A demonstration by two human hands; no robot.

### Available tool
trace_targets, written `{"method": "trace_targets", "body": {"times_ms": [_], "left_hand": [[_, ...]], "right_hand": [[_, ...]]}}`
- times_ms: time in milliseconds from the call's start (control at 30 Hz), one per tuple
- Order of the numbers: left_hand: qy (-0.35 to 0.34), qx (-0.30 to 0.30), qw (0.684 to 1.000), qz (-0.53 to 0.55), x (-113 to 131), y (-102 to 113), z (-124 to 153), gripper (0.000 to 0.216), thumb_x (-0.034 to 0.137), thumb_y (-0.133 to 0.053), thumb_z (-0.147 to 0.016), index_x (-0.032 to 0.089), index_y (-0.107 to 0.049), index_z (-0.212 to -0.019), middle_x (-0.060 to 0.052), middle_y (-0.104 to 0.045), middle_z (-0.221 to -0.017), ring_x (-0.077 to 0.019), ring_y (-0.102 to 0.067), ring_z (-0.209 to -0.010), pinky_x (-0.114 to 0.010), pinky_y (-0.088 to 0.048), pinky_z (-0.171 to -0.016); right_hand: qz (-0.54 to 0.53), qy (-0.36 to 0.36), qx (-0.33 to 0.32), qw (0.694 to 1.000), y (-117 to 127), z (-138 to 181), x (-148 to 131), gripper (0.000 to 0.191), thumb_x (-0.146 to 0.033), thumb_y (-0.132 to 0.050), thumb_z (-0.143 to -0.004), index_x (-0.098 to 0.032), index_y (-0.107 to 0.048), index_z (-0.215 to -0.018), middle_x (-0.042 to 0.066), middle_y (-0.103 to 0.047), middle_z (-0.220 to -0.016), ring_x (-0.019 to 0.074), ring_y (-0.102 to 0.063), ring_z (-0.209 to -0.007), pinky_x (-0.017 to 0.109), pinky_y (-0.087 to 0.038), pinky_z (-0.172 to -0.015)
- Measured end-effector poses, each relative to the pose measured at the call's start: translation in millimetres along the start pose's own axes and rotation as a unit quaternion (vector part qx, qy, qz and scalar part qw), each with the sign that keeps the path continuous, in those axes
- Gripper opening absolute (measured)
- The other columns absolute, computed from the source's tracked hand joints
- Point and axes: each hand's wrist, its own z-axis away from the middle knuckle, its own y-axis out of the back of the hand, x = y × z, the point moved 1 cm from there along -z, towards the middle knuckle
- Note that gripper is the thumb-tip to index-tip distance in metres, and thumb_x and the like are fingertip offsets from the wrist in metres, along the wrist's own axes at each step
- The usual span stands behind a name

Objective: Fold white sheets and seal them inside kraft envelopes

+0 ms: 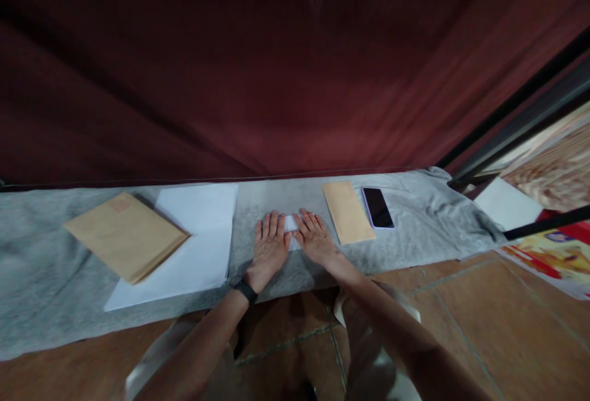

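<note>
A small white folded paper point(295, 244) lies on the grey cloth, mostly covered by both hands. My left hand point(271, 244) rests flat on its left part, fingers stretched forward and a dark watch on the wrist. From the right, my right hand point(316, 238) presses flat on the other side, its fingers pointing away and to the left. The two thumbs nearly meet over the middle of the paper. To the right of my right hand is a tan envelope point(349, 212). Left of my left hand are white paper sheets point(209, 253).
A stack of brown envelopes point(124, 235) overlaps the white sheets. A phone point(378, 207) in a light purple case lies beyond the tan envelope. The grey cloth point(428, 217) covers a narrow surface against a dark red curtain point(295, 81). At the right stands a colourful printed box point(553, 253).
</note>
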Motion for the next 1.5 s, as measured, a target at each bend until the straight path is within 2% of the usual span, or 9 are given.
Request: {"method": "trace_targets", "body": {"times_ms": [300,533,767,1033,1300,1500], "left_hand": [[0.016,-0.036,0.999,-0.018,7,8,-10,0.057,0.039,-0.035,-0.104,0.010,-0.044,-0.151,-0.018,-0.042,-0.159,-0.0350,-0.033,-0.150,-0.053,-0.024,-0.121],[0.002,-0.037,0.999,-0.008,2,21,-19,0.053,0.040,-0.041,-0.103,0.010,-0.051,-0.145,-0.021,-0.055,-0.144,-0.0356,-0.051,-0.129,-0.049,-0.039,-0.106],[0.027,-0.048,0.998,0.026,-9,27,-33,0.040,0.034,-0.052,-0.099,0.011,-0.060,-0.130,-0.017,-0.063,-0.124,-0.0339,-0.054,-0.115,-0.044,-0.042,-0.098],[0.051,-0.052,0.996,0.053,-21,27,-41,0.028,0.034,-0.060,-0.094,0.017,-0.064,-0.116,-0.014,-0.065,-0.116,-0.0330,-0.055,-0.111,-0.042,-0.043,-0.092],[0.076,-0.061,0.990,0.098,-33,23,-46,0.023,0.036,-0.074,-0.082,0.022,-0.067,-0.099,-0.010,-0.066,-0.106,-0.0311,-0.056,-0.106,-0.040,-0.042,-0.091],[0.098,-0.049,0.977,0.183,-40,22,-52,0.012,0.023,-0.075,-0.076,0.022,-0.063,-0.077,-0.006,-0.066,-0.091,-0.0259,-0.058,-0.095,-0.037,-0.043,-0.087]], "right_hand": [[-0.013,-0.014,-0.020,1.000,9,5,22,0.054,-0.040,-0.042,-0.106,-0.020,-0.040,-0.156,0.011,-0.035,-0.163,0.0271,-0.036,-0.150,0.046,-0.028,-0.123],[-0.020,-0.019,-0.018,0.999,11,8,28,0.054,-0.038,-0.041,-0.105,-0.017,-0.040,-0.156,0.011,-0.035,-0.163,0.0270,-0.036,-0.150,0.045,-0.029,-0.122],[-0.028,-0.022,-0.032,0.999,15,5,29,0.054,-0.037,-0.043,-0.105,-0.017,-0.042,-0.155,0.011,-0.036,-0.163,0.0278,-0.037,-0.149,0.046,-0.029,-0.122],[-0.047,-0.016,-0.036,0.998,18,-4,34,0.054,-0.036,-0.041,-0.105,-0.014,-0.043,-0.154,0.013,-0.040,-0.161,0.0280,-0.035,-0.150,0.046,-0.030,-0.122],[-0.067,-0.031,-0.066,0.995,24,-13,36,0.054,-0.034,-0.047,-0.103,-0.012,-0.045,-0.152,0.015,-0.044,-0.158,0.0321,-0.039,-0.145,0.050,-0.032,-0.120],[-0.106,-0.026,-0.050,0.993,21,-15,42,0.053,-0.031,-0.051,-0.100,-0.013,-0.048,-0.149,0.017,-0.049,-0.153,0.0303,-0.041,-0.143,0.048,-0.037,-0.118]]}}
